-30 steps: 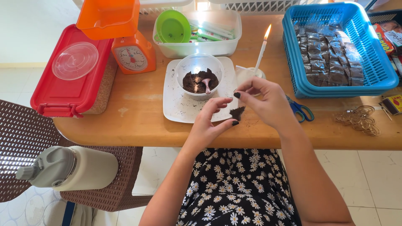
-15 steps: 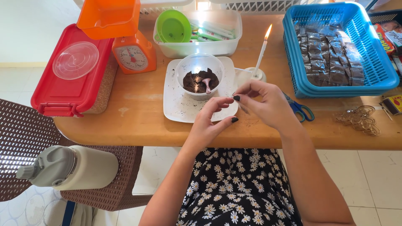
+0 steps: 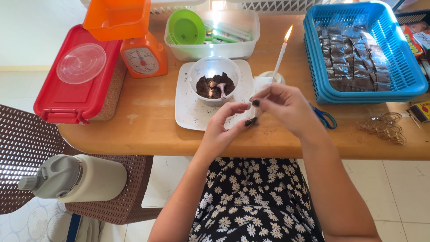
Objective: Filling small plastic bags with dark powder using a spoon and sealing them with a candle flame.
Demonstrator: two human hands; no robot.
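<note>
My left hand [image 3: 222, 130] and my right hand [image 3: 286, 109] meet over the front edge of a wooden table [image 3: 148, 130], pinching a small clear sachet of dark powder [image 3: 253, 120] between the fingertips. Just behind them a clear bowl of dark powder [image 3: 214, 80] with a small pink spoon [image 3: 221, 89] stands on a white square plate [image 3: 190, 112]. A lit white candle [image 3: 280, 53] burns upright right behind my right hand.
A blue basket [image 3: 403, 76] of filled dark sachets sits at right, with blue scissors [image 3: 326, 118] and gold rings [image 3: 385, 127] near it. At left are an orange kitchen scale [image 3: 143, 56], a red-lidded box [image 3: 67, 94] and a grey-capped bottle [image 3: 74, 178] on a wicker chair.
The dark sachet turned edge-on between my fingers, then came back lower and closer to my left thumb. Both hands drew slightly together; nothing else moved.
</note>
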